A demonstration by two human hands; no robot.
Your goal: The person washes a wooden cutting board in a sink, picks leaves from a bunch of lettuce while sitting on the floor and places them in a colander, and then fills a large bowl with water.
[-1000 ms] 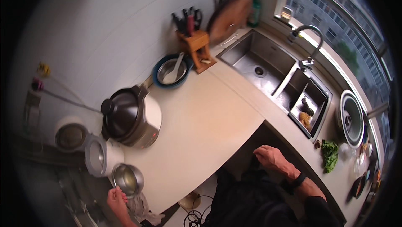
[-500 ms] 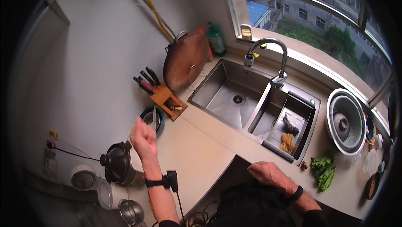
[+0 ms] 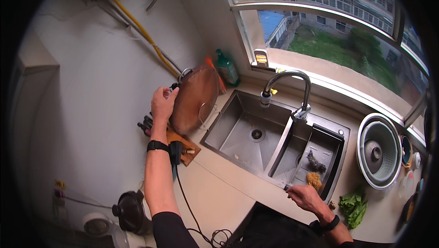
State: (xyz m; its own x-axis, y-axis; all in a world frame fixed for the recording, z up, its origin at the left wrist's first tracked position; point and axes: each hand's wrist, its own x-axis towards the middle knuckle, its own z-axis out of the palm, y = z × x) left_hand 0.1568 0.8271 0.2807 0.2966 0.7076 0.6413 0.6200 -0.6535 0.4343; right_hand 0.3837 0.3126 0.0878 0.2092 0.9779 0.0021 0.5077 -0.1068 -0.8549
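My left hand point(image 3: 163, 104) is at the left rim of a round wooden cutting board point(image 3: 195, 99) that leans on the wall. Its fingers are curled and closed; whatever is inside them, if anything, is hidden. Below that forearm stands a wooden knife block point(image 3: 186, 154) with dark-handled knives point(image 3: 145, 125), partly covered by the arm. My right hand point(image 3: 307, 197) hovers at the front rim of the double steel sink point(image 3: 238, 154), fingers loosely bent, with nothing visible in it. Beside it, a tan scrubber point(image 3: 313, 180) and a grey steel-wool scourer point(image 3: 315, 161) lie in the sink's drain tray.
A curved faucet point(image 3: 295, 75) rises behind the sink, near a green bottle point(image 3: 227, 68). To the right are nested basins point(image 3: 378, 152) and leafy greens point(image 3: 353, 209). A dark lidded pot point(image 3: 131, 211) stands lower left. A black cable point(image 3: 183, 202) hangs from my left wrist.
My left hand has moved up and away from beside the bowl to the cutting board's rim. My right hand now overlaps the sink's front rim. The view has shifted too.
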